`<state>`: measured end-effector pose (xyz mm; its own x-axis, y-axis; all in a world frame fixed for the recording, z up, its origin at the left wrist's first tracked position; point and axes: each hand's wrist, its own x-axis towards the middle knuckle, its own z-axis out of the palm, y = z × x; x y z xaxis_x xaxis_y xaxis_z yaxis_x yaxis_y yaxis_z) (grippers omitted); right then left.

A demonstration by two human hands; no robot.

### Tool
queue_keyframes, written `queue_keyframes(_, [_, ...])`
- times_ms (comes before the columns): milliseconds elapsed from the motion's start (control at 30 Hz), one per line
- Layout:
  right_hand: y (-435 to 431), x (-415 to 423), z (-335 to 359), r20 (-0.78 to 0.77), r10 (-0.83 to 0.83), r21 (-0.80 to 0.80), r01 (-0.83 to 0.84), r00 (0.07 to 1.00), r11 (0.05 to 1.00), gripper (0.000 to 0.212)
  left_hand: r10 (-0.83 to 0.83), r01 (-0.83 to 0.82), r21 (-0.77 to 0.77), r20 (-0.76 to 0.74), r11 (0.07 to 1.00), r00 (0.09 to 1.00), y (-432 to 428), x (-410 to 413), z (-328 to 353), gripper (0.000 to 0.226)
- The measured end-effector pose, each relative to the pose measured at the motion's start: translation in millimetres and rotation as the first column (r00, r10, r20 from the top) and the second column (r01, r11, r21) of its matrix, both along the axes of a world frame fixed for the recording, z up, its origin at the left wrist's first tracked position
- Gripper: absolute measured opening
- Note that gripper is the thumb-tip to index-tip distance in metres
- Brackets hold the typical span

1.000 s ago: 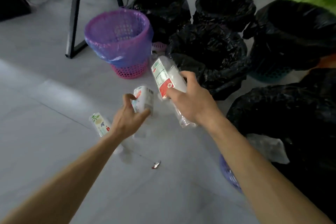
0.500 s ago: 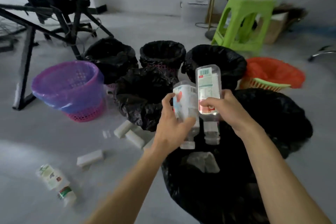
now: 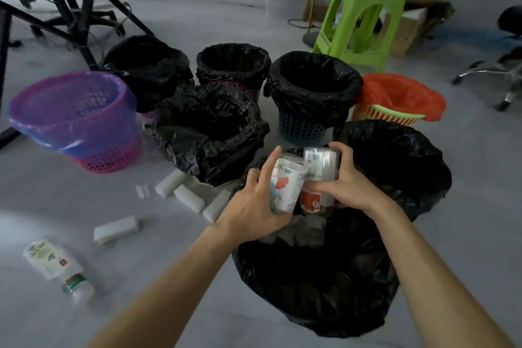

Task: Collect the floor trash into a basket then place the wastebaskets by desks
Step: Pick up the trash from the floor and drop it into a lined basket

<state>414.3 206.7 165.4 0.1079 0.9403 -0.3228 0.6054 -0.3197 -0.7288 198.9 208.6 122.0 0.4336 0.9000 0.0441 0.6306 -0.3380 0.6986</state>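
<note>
Nearest, two bare forearms, cut off by the lower edge. In the left hand [image 3: 251,206] one clear plastic bottle [image 3: 285,186] with a flower label: thumb and fingers curled round it, index finger straight along its side, a ring on one finger. In the right hand [image 3: 350,186] a second bottle [image 3: 319,175] with a red mark on the label: fingers wrapped over its upper end, thumb underneath. Both side by side and touching, just above the open mouth of a crinkled black bag [image 3: 310,291]; any basket under it hidden. To the left on the grey floor [image 3: 42,192] a third bottle [image 3: 53,263], lying flat, blurred. Beyond, four white rectangular blocks [image 3: 117,229] and some small white bits. Farther, one pink mesh basket [image 3: 107,155] with purple liner, four black-lined baskets [image 3: 300,127], one orange-lined basket [image 3: 375,118]. Hard to tell whether the black mass [image 3: 401,167] at right belongs to the near bag. Farthest, one green plastic stool [image 3: 364,14], black metal legs [image 3: 84,3] at left, a chair base [image 3: 497,73] cut off at right.
</note>
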Motion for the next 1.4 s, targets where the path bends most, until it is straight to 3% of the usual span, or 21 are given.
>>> queue_keyframes(100, [2.0, 7.5, -5.9, 0.222, 0.150, -0.191, -0.108, 0.963, 0.976, 0.079, -0.063, 0.069, 0.024, -0.207, 0.997, 0.976, 4.2, 3.1, -2.0, 0.078])
queue_keyframes(200, [3.5, 7.2, -16.1, 0.355, 0.278, -0.342, -0.153, 0.892, 0.927, 0.055, -0.131, 0.173, 0.029, -0.538, 0.984, 0.833, 5.7, 9.9, -10.8, 0.051])
queue_keyframes(267, [3.6, 2.3, -24.9, 0.393, 0.289, -0.357, -0.145, 0.873, 0.923, 0.049, -0.149, 0.224, 0.037, -0.641, 0.974, 0.753, 6.6, 13.5, -18.5, 0.046])
queue_keyframes(400, [11.2, -15.9, -31.0, 0.496, 0.319, -0.352, -0.149, 0.807, 0.924, 0.047, -0.161, 0.244, 0.073, -0.567, 0.967, 0.807, 9.6, 7.2, -14.7, 0.036])
queue_keyframes(467, [18.5, -20.8, -21.4, 0.552, 0.303, -0.310, -0.145, 0.777, 0.939, 0.044, -0.109, 0.235, 0.227, -0.461, 0.945, 0.881, 7.3, 1.0, -8.8, 0.032])
queue_keyframes(600, [37.5, -51.4, -0.9, 0.585, 0.274, -0.128, -0.246, 0.763, 0.961, 0.037, 0.109, -0.010, 0.321, -0.294, 0.947, 0.949, 5.0, -60.8, -0.6, 0.033])
queue_keyframes(733, [37.1, -122.0, 1.9, 0.581, 0.262, 0.164, -0.426, 0.771, 0.890, 0.035, 0.402, -0.347, 0.208, -0.378, 0.915, 0.834, 4.3, -172.1, -8.2, 0.032])
queue_keyframes(833, [22.3, -168.5, -8.2, 0.564, 0.311, 0.235, -0.510, 0.765, 0.827, 0.035, 0.427, -0.472, 0.052, -0.520, 0.880, 0.740, -6.3, -228.9, -34.0, 0.032])
queue_keyframes(967, [2.0, -236.0, -50.7, 0.582, 0.445, 0.196, -0.648, 0.681, 0.736, 0.039, 0.435, -0.630, -0.098, -0.642, 0.770, 0.631, -30.6, -288.6, -74.7, 0.039])
queue_keyframes(1133, [-19.8, -294.1, -134.1, 0.497, 0.665, -0.106, -0.721, 0.558, 0.685, 0.039, 0.455, -0.702, -0.118, -0.684, 0.702, 0.570, -48.5, -320.1, -110.3, 0.049])
queue_keyframes(1300, [-49.9, -322.7, -200.6, 0.394, 0.800, -0.296, -0.762, 0.452, 0.576, 0.045, 0.445, -0.710, -0.111, -0.709, 0.695, 0.547, -56.9, -322.2, -138.1, 0.068])
queue_keyframes(1400, [-58.7, -336.0, -224.7, 0.383, 0.843, -0.346, -0.788, 0.376, 0.509, 0.056, 0.389, -0.741, -0.215, -0.740, 0.636, 0.549, -65.7, -328.9, -161.0, 0.070])
